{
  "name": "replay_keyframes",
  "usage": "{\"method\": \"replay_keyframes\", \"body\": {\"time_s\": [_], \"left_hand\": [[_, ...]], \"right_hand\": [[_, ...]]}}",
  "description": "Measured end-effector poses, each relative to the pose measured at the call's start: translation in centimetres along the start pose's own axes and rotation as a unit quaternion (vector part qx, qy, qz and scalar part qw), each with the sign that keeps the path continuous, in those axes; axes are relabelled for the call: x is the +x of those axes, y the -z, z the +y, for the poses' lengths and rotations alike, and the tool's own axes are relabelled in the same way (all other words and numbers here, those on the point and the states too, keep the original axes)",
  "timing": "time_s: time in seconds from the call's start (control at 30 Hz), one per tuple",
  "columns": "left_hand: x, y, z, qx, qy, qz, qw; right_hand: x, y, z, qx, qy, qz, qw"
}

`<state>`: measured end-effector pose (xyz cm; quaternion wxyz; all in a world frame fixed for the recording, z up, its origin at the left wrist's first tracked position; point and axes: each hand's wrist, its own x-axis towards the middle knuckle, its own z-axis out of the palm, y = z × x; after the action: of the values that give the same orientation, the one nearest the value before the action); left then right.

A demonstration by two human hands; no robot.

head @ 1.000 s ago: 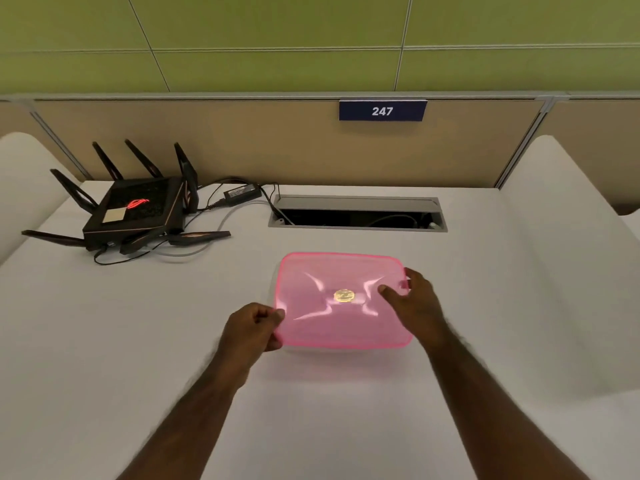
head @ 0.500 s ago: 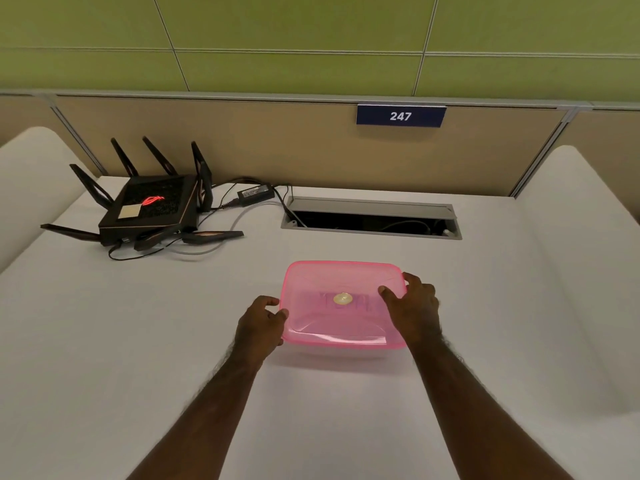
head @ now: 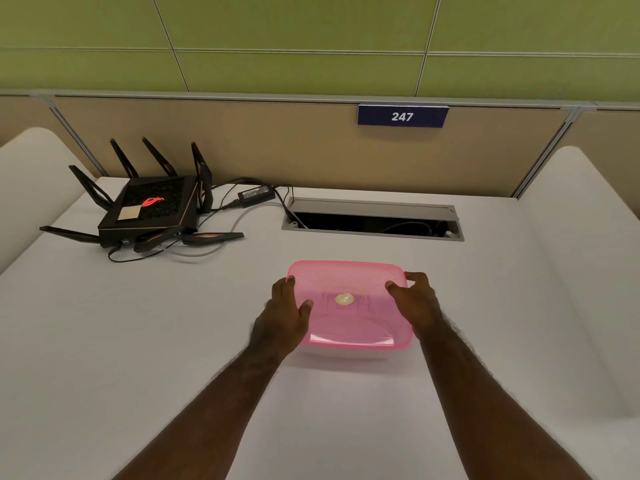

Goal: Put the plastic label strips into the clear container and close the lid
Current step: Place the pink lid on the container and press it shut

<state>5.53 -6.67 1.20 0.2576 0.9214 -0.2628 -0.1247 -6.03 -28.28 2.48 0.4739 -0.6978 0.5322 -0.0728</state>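
Both left hand (head: 281, 318) and right hand (head: 412, 301) fingers gripping pink lid (head: 346, 277), sign (head: 402, 116) reading 247

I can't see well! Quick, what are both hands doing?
Left hand: holding the pink lid's left edge.
Right hand: holding its right edge.

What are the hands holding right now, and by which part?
The pink lid: left hand grips its left edge, right hand its right edge, thumbs on top.

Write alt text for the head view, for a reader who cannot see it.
A left hand and right hand hold a pink lid by its sides, atop a clear container on a white table; a black router sits back-left.
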Motion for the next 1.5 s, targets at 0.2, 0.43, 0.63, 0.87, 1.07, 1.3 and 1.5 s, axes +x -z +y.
{"method": "replay_keyframes", "body": {"time_s": [0.2,0.43,0.63,0.87,1.07,1.3,1.5], "left_hand": [[-0.3,-1.0,0.1,0.069,0.005,0.019,0.997],[-0.2,-1.5,-0.2,0.104,-0.009,0.027,0.994],[0.1,-1.4,-0.2,0.113,-0.016,0.018,0.993],[0.0,-1.7,-0.1,0.128,-0.012,0.034,0.991],[0.8,-1.2,0.1,0.113,-0.003,0.031,0.993],[6.4,1.0,0.8,-0.065,0.135,0.009,0.989],[9.9,1.0,0.8,-0.254,0.251,-0.049,0.933]], "right_hand": [[1.6,-0.2,-0.2,0.026,-0.013,-0.014,0.999],[3.3,0.1,-0.8,0.096,-0.059,-0.040,0.993],[4.5,0.1,-0.6,0.126,-0.076,-0.026,0.989],[5.3,0.3,-0.7,0.164,-0.132,-0.066,0.975],[5.0,0.2,-0.7,0.140,-0.109,-0.047,0.983],[4.2,-0.2,-0.5,0.114,-0.046,-0.007,0.992],[3.9,-0.6,-0.4,0.108,-0.029,0.026,0.993]]}}
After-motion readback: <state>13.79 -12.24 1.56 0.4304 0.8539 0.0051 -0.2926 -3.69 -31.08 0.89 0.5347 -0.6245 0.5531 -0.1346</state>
